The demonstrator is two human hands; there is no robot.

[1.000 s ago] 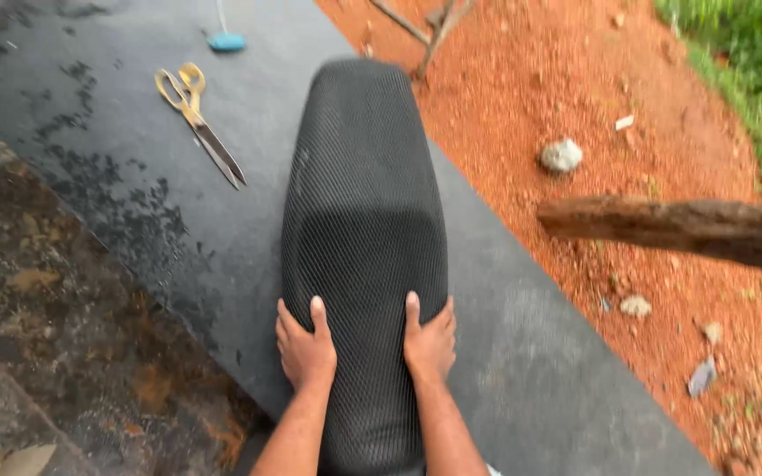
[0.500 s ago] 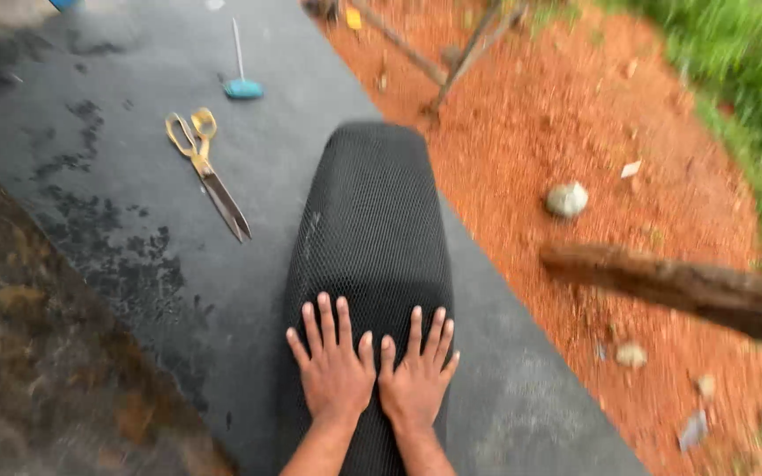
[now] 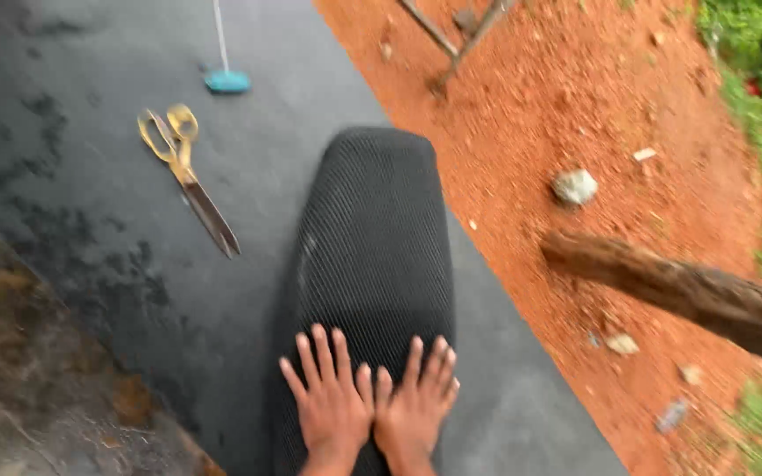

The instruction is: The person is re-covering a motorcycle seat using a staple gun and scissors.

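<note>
**Both palms flat on a black mesh seat cover**

A long, rounded black seat with a ribbed mesh cover (image 3: 370, 256) lies lengthwise on a dark grey sheet (image 3: 116, 291) spread over the ground, its narrow nose pointing away from the camera. The left hand (image 3: 332, 401) and the right hand (image 3: 416, 405) press down side by side on the near end of the seat, fingers spread and flat, thumbs almost touching; neither hand grips anything.

To the left of the seat, well apart from the hands, gold-handled steel scissors (image 3: 189, 181) lie closed on the sheet, blades pointing toward the seat. Farther off, a thin white rod with a blue foot (image 3: 226, 79) rests near the sheet's far edge.

Right of the sheet runs bare red earth (image 3: 575, 106) with a pale stone (image 3: 575, 187), small scraps and a rough brown log (image 3: 681, 291) jutting in from the right. Green plants (image 3: 760, 70) edge the far right. A mottled, rusty-brown surface (image 3: 37, 388) fills the lower left.

The risk, as I judge it, is slippage: the mesh may creep or wrinkle under the flat palms, and the seat could slide on the smooth sheet toward the dirt edge, picking up red grit.

No packages, labels or signs are visible; the picture is somewhat blurred.
</note>
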